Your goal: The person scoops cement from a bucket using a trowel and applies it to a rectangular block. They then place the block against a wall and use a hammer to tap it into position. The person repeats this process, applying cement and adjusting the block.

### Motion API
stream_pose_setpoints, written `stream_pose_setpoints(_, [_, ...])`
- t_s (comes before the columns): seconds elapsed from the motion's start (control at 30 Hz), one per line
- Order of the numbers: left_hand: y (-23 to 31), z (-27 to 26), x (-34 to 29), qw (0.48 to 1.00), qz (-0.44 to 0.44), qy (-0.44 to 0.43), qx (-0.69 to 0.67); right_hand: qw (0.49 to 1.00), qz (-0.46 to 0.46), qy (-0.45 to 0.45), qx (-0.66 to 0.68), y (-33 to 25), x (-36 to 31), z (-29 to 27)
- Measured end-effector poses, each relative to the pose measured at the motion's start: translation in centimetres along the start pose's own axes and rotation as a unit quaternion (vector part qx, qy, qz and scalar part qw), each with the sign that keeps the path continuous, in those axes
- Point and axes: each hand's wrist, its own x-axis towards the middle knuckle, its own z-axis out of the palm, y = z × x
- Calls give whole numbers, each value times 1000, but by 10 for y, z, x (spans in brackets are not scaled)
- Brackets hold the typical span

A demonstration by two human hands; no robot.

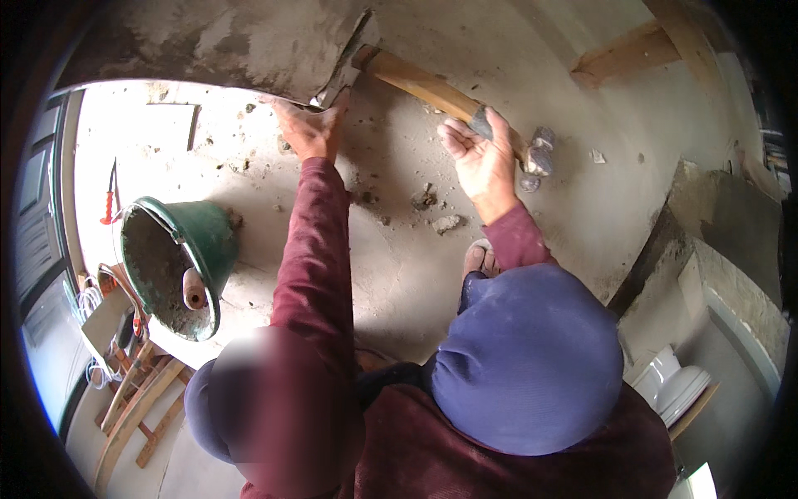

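My left hand (309, 131) is at the lower corner of a grey, mortar-coated block (224, 41). Its thumb and fingers close around the lower end of a pale, narrow strip (331, 88) along the block's edge; some fingertips are hidden. A wooden bar (420, 86) with a grey band slants from that corner toward the right. Beside the band is my right hand (482, 162), its palm partly showing and its fingers loosely bent and apart. The thumb overlaps the bar, and nothing shows in the palm.
A green bucket (218, 237) with mortar residue and a roller-like handle stands at left, near a red-handled tool (108, 204). Mortar crumbs (447, 224) lie on the floor. A shiny wrapped object (540, 151) sits at the bar's right end. Wooden pieces (137, 407) lie lower left.
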Motion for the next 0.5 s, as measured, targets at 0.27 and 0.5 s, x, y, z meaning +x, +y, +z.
stream_pose_setpoints(0.27, [-33, -23, -20, 981, 106, -153, 53, 1000, 20, 9, 22, -6, -5, -14])
stream_pose_setpoints(0.5, [-14, -28, 11, 990, 55, -51, -119, 1000, -7, 1, 7, 10, -14, -18])
